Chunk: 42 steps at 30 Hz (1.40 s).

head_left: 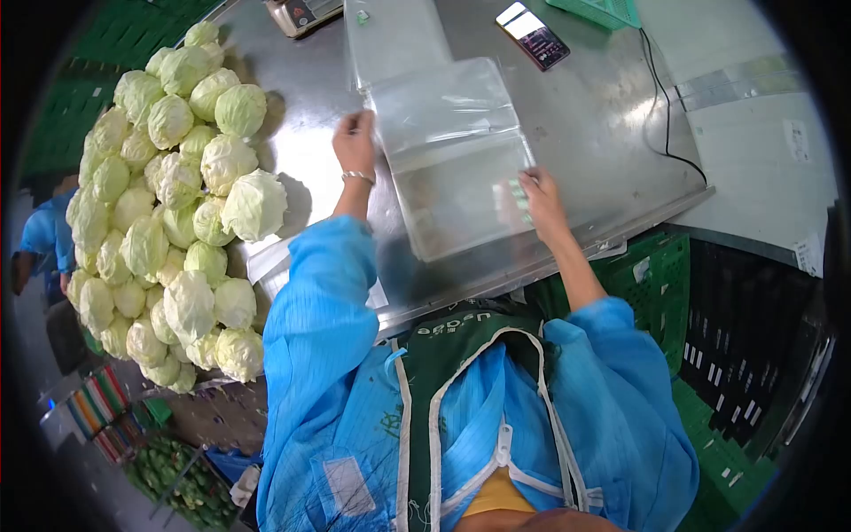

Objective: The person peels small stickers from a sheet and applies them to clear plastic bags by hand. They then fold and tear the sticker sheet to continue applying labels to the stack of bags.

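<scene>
A stack of clear plastic bags lies flat on the metal table in front of me. My left hand is closed at the upper left edge of the bags, with a light bracelet on its wrist. Lower down on the opposite side, my right hand pinches the right edge. Small green marks, somewhat blurred, show beside the right fingers. A second pile of clear bags extends behind the first. To the left of my left hand, many pale green cabbages are heaped on the table.
A phone with a lit screen lies at the back of the metal table. Beyond it are a green basket and a black cable. A scale stands at the back left. Another person in blue is at far left.
</scene>
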Each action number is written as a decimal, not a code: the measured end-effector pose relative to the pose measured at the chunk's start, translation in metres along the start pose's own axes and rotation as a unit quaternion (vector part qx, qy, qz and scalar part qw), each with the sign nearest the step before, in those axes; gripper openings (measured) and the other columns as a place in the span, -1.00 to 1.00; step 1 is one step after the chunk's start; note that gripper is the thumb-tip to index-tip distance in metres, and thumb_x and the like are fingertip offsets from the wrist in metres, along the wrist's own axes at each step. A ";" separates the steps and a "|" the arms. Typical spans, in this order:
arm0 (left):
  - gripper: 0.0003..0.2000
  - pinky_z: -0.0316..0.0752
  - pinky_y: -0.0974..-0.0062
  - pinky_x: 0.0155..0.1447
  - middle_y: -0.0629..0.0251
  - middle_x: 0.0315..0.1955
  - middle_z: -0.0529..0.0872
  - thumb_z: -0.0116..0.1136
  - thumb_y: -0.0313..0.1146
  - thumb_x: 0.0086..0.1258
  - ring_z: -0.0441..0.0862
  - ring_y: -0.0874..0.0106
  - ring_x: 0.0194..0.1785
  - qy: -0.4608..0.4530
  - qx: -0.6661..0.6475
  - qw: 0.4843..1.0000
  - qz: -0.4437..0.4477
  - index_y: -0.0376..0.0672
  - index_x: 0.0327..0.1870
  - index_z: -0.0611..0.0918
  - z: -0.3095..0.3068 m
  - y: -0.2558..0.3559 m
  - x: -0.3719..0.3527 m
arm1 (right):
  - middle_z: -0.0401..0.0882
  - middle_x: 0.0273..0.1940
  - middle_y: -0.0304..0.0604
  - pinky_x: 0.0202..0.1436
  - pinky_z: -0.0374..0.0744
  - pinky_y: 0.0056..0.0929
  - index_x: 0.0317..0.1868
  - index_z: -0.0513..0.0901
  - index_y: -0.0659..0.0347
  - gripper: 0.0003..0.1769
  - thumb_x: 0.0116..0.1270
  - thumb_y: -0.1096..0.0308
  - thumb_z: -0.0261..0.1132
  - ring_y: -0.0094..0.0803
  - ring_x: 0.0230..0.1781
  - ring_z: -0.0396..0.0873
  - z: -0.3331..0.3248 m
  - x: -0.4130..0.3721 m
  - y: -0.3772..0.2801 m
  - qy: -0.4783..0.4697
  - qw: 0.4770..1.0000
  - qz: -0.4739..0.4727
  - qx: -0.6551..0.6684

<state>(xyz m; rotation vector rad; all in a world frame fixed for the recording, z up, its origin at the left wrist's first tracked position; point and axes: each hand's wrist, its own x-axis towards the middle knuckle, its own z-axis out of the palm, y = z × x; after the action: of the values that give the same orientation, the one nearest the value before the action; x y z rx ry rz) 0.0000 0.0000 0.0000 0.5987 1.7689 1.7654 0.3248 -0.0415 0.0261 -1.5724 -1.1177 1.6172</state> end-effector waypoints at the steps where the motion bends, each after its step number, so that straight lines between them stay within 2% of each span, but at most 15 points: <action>1: -0.75 0.43 0.51 -0.04 0.27 -0.26 0.68 0.23 -0.31 0.31 0.53 0.44 -0.19 0.006 -0.001 1.000 0.005 -0.26 -0.08 0.63 -0.001 0.007 0.001 | 0.59 -0.27 -0.08 -0.14 0.54 -0.34 -0.10 0.49 0.29 -0.75 0.39 0.27 0.17 -0.35 -0.24 0.57 0.012 0.015 -0.001 0.010 0.998 -0.031 -0.059; 2: -0.77 0.42 0.50 -0.10 0.31 -0.28 0.65 0.22 -0.34 0.32 0.49 0.48 -0.23 0.057 0.005 0.997 0.058 -0.30 -0.12 0.61 -0.002 0.015 0.003 | 0.58 -0.32 -0.10 -0.22 0.52 -0.35 -0.14 0.49 0.33 -0.76 0.39 0.28 0.17 -0.37 -0.32 0.55 0.018 0.030 -0.002 0.019 0.991 -0.065 -0.118; 5: -0.76 0.41 0.49 -0.09 0.28 -0.27 0.65 0.25 -0.33 0.30 0.52 0.44 -0.21 0.010 0.126 0.986 0.109 -0.24 -0.09 0.61 -0.016 0.037 -0.063 | 0.55 -0.33 -0.07 -0.28 0.50 -0.36 -0.19 0.49 0.35 -0.76 0.39 0.28 0.16 -0.37 -0.38 0.51 0.009 0.052 0.013 -0.006 0.987 -0.076 -0.139; 9: -0.65 0.36 0.29 0.05 0.32 -0.06 0.62 0.37 -0.32 0.12 0.52 0.25 0.02 -0.262 0.357 0.862 0.247 -0.01 -0.03 0.63 -0.048 0.004 -0.147 | 0.57 -0.40 -0.01 -0.31 0.52 -0.25 -0.17 0.43 0.31 -0.76 0.41 0.26 0.13 -0.19 -0.43 0.58 0.017 0.065 0.016 -0.019 0.967 -0.140 -0.214; 12: -0.65 0.32 0.24 0.12 0.36 -0.04 0.63 0.39 -0.27 0.08 0.49 0.25 0.08 -0.293 0.453 0.810 0.230 0.11 -0.05 0.66 -0.046 -0.002 -0.180 | 0.60 -0.43 0.06 -0.32 0.53 -0.13 -0.12 0.37 0.27 -0.75 0.40 0.25 0.13 -0.01 -0.42 0.62 0.029 0.062 -0.001 -0.024 0.935 -0.127 -0.332; 17: -0.74 0.26 0.25 0.14 0.43 -0.11 0.64 0.43 -0.23 0.02 0.50 0.30 0.04 -0.296 0.456 0.819 0.184 0.12 -0.22 0.71 -0.048 -0.024 -0.171 | 0.61 -0.35 0.23 -0.29 0.52 -0.02 -0.04 0.32 0.25 -0.68 0.37 0.24 0.17 0.16 -0.32 0.62 0.032 0.070 -0.002 0.000 0.872 -0.110 -0.477; 20: -0.80 0.29 0.32 0.10 0.40 -0.21 0.67 0.41 -0.23 0.07 0.54 0.37 -0.05 -0.320 0.486 0.802 0.134 0.05 -0.26 0.73 -0.041 -0.017 -0.160 | 0.62 -0.39 0.10 -0.34 0.55 -0.17 -0.04 0.35 0.24 -0.70 0.36 0.25 0.18 -0.04 -0.39 0.65 0.002 0.087 0.021 0.043 0.917 -0.220 -0.331; 21: -0.81 0.31 0.35 0.08 0.38 -0.26 0.69 0.39 -0.24 0.09 0.56 0.39 -0.09 -0.329 0.495 0.796 0.116 0.02 -0.27 0.73 -0.037 -0.010 -0.155 | 0.59 -0.42 -0.03 -0.38 0.52 -0.28 -0.03 0.37 0.23 -0.72 0.36 0.27 0.17 -0.21 -0.42 0.61 -0.013 0.084 0.009 0.018 0.954 -0.179 -0.241; 23: -0.85 0.33 0.46 -0.09 0.36 -0.41 0.65 0.35 -0.24 0.16 0.50 0.48 -0.27 -0.217 0.339 0.915 0.018 -0.08 -0.34 0.71 -0.027 0.002 -0.133 | 0.53 -0.45 -0.23 -0.45 0.46 -0.45 -0.04 0.39 0.21 -0.76 0.36 0.31 0.14 -0.46 -0.47 0.53 -0.029 0.060 -0.040 -0.037 0.991 -0.114 -0.055; 25: -0.78 0.32 0.60 -0.29 0.33 -0.57 0.60 0.24 -0.25 0.27 0.40 0.55 -0.44 -0.101 0.232 0.967 -0.026 -0.24 -0.43 0.67 -0.012 0.019 -0.100 | 0.47 -0.46 -0.37 -0.50 0.38 -0.56 -0.06 0.41 0.19 -0.79 0.35 0.34 0.13 -0.63 -0.48 0.42 -0.036 0.030 -0.075 -0.091 0.986 -0.054 0.130; 29: -0.73 0.40 0.51 -0.09 0.29 -0.27 0.64 0.21 -0.29 0.32 0.48 0.51 -0.23 0.124 -0.028 0.991 -0.048 -0.34 -0.12 0.60 0.008 0.019 -0.039 | 0.48 -0.46 -0.18 -0.34 0.46 -0.37 -0.03 0.34 0.22 -0.79 0.34 0.40 0.02 -0.36 -0.46 0.49 -0.014 0.037 -0.046 -0.145 0.976 -0.137 -0.083; 33: -0.72 0.41 0.48 -0.07 0.26 -0.25 0.64 0.27 -0.30 0.25 0.53 0.41 -0.21 -0.033 0.247 0.964 0.088 -0.20 -0.06 0.60 -0.012 0.011 -0.115 | 0.53 -0.43 0.09 -0.08 0.48 -0.10 0.04 0.26 0.23 -0.72 0.34 0.41 -0.03 0.04 -0.33 0.57 0.008 0.069 -0.022 -0.132 0.925 -0.175 -0.309; 35: -0.59 0.35 0.24 0.09 0.26 -0.03 0.60 0.39 -0.31 0.06 0.50 0.24 0.01 -0.198 0.353 0.886 0.226 -0.03 0.00 0.61 -0.030 -0.006 -0.156 | 0.58 -0.36 0.15 -0.08 0.48 -0.05 0.06 0.26 0.22 -0.69 0.34 0.38 0.01 0.10 -0.27 0.58 0.017 0.072 -0.024 -0.149 0.895 -0.156 -0.391; 36: -0.54 0.27 0.18 0.16 0.36 0.07 0.55 0.43 -0.25 0.03 0.43 0.25 0.12 -0.254 0.441 0.840 0.190 0.10 0.03 0.61 -0.032 0.002 -0.174 | 0.60 -0.33 0.17 -0.08 0.48 -0.03 0.07 0.25 0.22 -0.68 0.34 0.36 0.02 0.13 -0.24 0.58 0.019 0.073 -0.024 -0.156 0.875 -0.147 -0.434; 42: -0.67 0.21 0.23 0.11 0.47 -0.04 0.58 0.46 -0.22 -0.02 0.45 0.33 0.02 -0.239 0.444 0.835 0.221 0.18 -0.16 0.69 -0.047 -0.028 -0.184 | 0.61 -0.26 0.25 -0.13 0.50 0.01 0.06 0.28 0.26 -0.66 0.33 0.37 0.10 0.17 -0.18 0.60 0.028 0.076 -0.017 -0.140 0.831 -0.129 -0.523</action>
<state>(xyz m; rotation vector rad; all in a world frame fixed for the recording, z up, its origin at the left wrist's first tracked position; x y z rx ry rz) 0.1067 -0.1583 -0.0146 1.7684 2.0917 0.7640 0.2871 0.0291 0.0037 -1.6542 -2.5432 1.0621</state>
